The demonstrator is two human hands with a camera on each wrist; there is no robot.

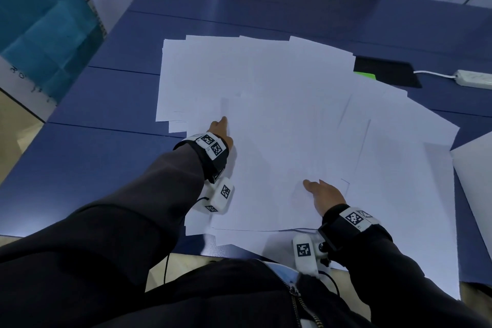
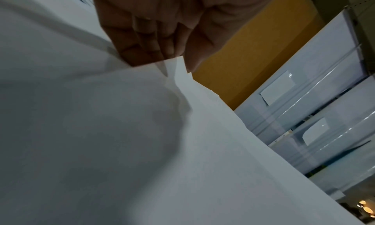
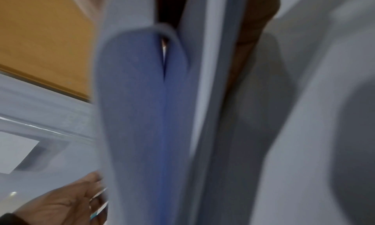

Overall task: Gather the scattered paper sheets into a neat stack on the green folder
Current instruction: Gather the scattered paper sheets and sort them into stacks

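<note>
Several white paper sheets (image 1: 279, 104) lie fanned out and overlapping across the blue table (image 1: 106, 168). Only a small green corner of the folder (image 1: 366, 76) shows at their far right edge; the rest is hidden under them. My left hand (image 1: 222, 130) is at the pile's left side, and in the left wrist view its fingers (image 2: 154, 32) pinch the corners of a few sheets (image 2: 142, 148). At the near edge my right hand (image 1: 323, 194) has its thumb on top and its fingers tucked under sheets. The right wrist view is blurred and shows bent paper (image 3: 142, 116).
A flat black device (image 1: 386, 72) with a white cable lies just beyond the folder, and a white power strip (image 1: 474, 78) sits to its right. One more white sheet (image 1: 474, 168) reaches in at the right edge. A teal cloth (image 1: 40, 21) lies left of the table.
</note>
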